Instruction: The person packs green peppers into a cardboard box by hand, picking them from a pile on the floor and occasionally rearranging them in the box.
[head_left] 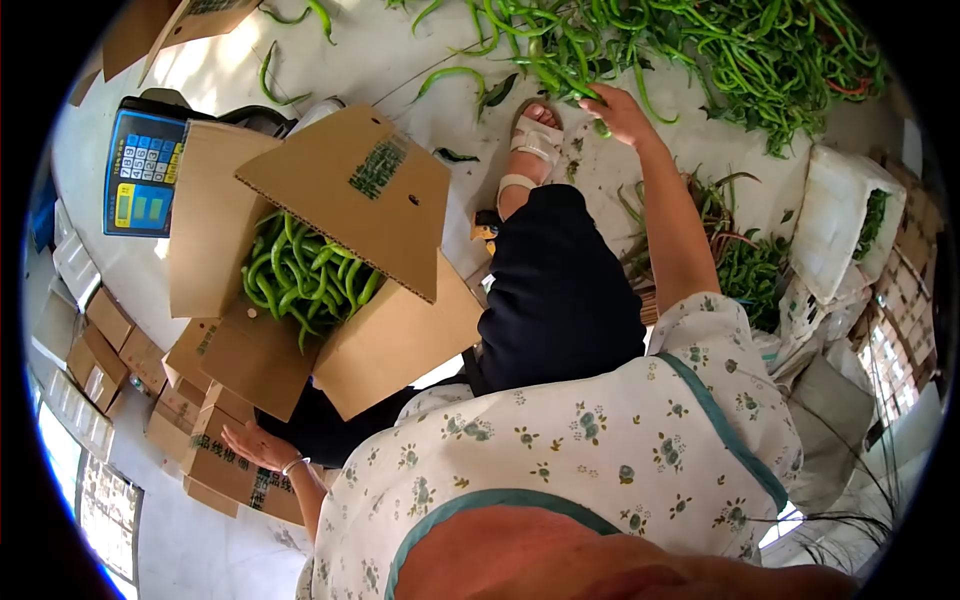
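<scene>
My right hand (622,116) reaches out to the near edge of a large heap of long green chili peppers (740,50) on the floor. Its fingers are closed around green chili peppers (572,86), whose ends show on either side of the hand. My left hand (258,447) is low at the left, fingers apart and holding nothing, close to the outside of an open cardboard box. Inside that cardboard box (385,340), flaps spread, lies a pile of green chili peppers (305,270).
Left of the box stands a blue scale with a keypad (148,165). Stacked cartons (215,450) fill the lower left. A white foam box (835,220) and a smaller pepper pile (755,280) are at right. Loose peppers (268,75) lie on the floor near my sandalled foot (538,140).
</scene>
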